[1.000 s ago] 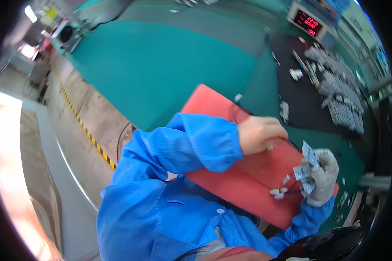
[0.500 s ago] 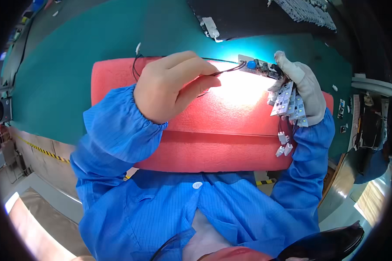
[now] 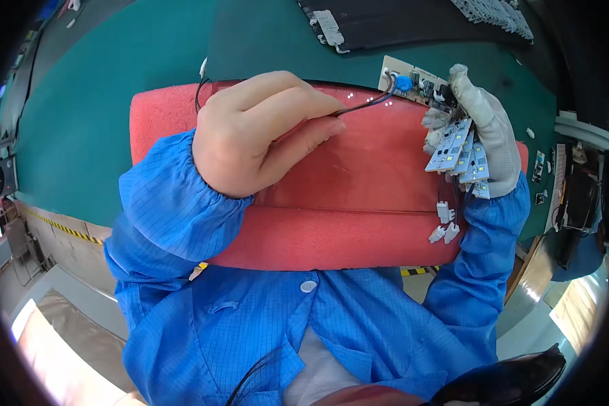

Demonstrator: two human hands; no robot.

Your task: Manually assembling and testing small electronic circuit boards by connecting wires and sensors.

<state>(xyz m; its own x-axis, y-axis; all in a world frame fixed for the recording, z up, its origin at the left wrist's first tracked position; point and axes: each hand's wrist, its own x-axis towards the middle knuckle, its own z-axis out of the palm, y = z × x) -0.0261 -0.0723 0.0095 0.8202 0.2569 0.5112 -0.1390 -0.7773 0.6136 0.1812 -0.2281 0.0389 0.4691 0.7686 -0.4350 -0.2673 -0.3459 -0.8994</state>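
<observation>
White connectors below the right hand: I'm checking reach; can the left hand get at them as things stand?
Probably yes: only the red pad shows between the left hand and the white connectors, though it may have to release the dark wires it pinches.

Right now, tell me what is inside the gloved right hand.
The gloved right hand holds a circuit board and several overlapping white light boards, with white plugs hanging below. It covers the boards' gripped ends; anything deeper in the palm cannot be seen.

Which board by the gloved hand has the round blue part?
The beige board, angled up-left from the right hand, wires running to the left hand. The white boards fanned below it show no such part.
</observation>
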